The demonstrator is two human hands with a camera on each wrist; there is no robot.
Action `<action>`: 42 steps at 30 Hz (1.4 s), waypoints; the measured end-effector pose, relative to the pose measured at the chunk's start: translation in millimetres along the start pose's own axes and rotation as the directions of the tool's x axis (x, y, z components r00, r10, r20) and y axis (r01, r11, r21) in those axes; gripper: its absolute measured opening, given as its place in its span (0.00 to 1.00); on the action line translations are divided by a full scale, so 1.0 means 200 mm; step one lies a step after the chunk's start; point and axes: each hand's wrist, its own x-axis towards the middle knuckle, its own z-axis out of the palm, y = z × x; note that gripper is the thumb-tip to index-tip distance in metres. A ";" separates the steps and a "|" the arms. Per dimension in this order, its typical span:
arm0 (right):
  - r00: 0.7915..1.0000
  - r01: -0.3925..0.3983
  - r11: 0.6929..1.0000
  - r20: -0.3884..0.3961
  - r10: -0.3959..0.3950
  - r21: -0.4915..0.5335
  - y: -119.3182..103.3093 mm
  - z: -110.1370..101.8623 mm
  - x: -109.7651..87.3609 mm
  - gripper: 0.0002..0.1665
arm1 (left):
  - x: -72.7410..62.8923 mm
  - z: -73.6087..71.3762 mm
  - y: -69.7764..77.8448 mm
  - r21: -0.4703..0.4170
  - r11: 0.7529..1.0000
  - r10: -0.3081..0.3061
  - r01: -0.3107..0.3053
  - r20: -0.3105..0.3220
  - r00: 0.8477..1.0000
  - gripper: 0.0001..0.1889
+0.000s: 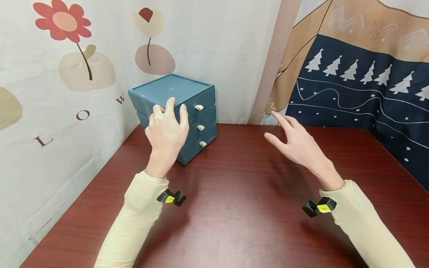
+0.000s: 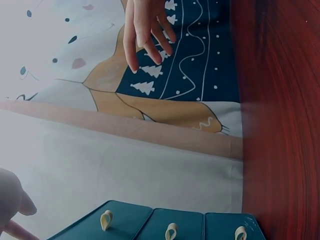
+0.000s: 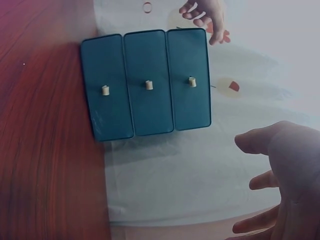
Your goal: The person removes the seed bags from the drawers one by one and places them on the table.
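Observation:
A blue three-drawer box (image 1: 197, 119) stands at the back left of the table, each drawer front bearing a small cream loop pull. All three drawers look closed in the right wrist view, where the drawer fronts (image 3: 150, 107) face the camera. My left hand (image 1: 167, 130) is raised in front of the box's near side, fingers spread and slightly bent, holding nothing; whether it touches the box cannot be told. To the right, my right hand (image 1: 299, 145) hovers above the table with its fingers extended and nothing in them. Part of that hand (image 3: 295, 170) also appears in its own wrist view.
The dark red wooden table (image 1: 241, 208) reaches to fabric hangings behind it. A white hanging (image 1: 234, 56) with flowers and letters covers the left and back; a navy one (image 1: 348, 96) with white trees hangs at the right. Each sleeve carries a small black wrist camera (image 1: 177, 198).

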 end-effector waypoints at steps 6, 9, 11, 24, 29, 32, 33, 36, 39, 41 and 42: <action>0.999 0.013 1.000 -0.029 -0.013 0.020 -0.01 0.01 0.02 0.44 | 0.01 0.00 -0.03 0.011 1.000 -0.026 0.026 0.032 0.999 0.25; 0.999 0.022 0.999 -0.044 -0.020 0.036 -0.01 0.02 0.03 0.44 | 0.01 0.00 -0.03 0.008 1.000 -0.016 0.016 0.036 0.999 0.21; 0.999 0.024 0.999 -0.049 -0.022 0.045 -0.02 0.02 0.04 0.44 | 0.01 0.00 -0.03 0.011 1.000 -0.008 0.007 0.036 0.999 0.18; 0.999 0.012 0.997 -0.044 -0.008 0.080 -0.04 0.03 0.08 0.45 | 0.03 -0.01 -0.05 0.023 1.000 -0.006 0.003 0.092 0.996 0.15; 0.999 0.024 0.996 -0.050 -0.020 0.088 -0.04 0.03 0.10 0.44 | 0.03 -0.01 -0.06 0.025 1.000 0.003 -0.005 0.109 0.994 0.14; 0.998 0.029 0.995 -0.051 -0.024 0.094 -0.04 0.04 0.11 0.44 | 0.03 -0.02 -0.07 0.008 1.000 0.008 -0.009 0.126 0.992 0.14; 0.998 0.031 0.995 -0.050 -0.026 0.097 -0.05 0.04 0.12 0.44 | 0.03 -0.02 -0.07 0.001 1.000 0.010 -0.010 0.131 0.991 0.14; 0.998 0.039 0.994 -0.052 -0.033 0.106 -0.05 0.04 0.13 0.44 | 0.04 -0.03 -0.08 -0.019 1.000 0.013 -0.010 0.147 0.989 0.13; 0.997 0.051 0.992 -0.058 -0.045 0.112 -0.05 0.04 0.14 0.44 | 0.04 -0.03 -0.08 -0.037 0.999 0.015 -0.009 0.160 0.987 0.13; 0.997 0.059 0.992 -0.061 -0.052 0.114 -0.05 0.04 0.14 0.44 | 0.04 -0.04 -0.08 -0.044 0.999 0.018 -0.010 0.166 0.986 0.13; 0.997 0.062 0.992 -0.060 -0.056 0.114 -0.05 0.04 0.15 0.44 | 0.04 -0.04 -0.08 -0.048 0.999 0.019 -0.011 0.169 0.985 0.12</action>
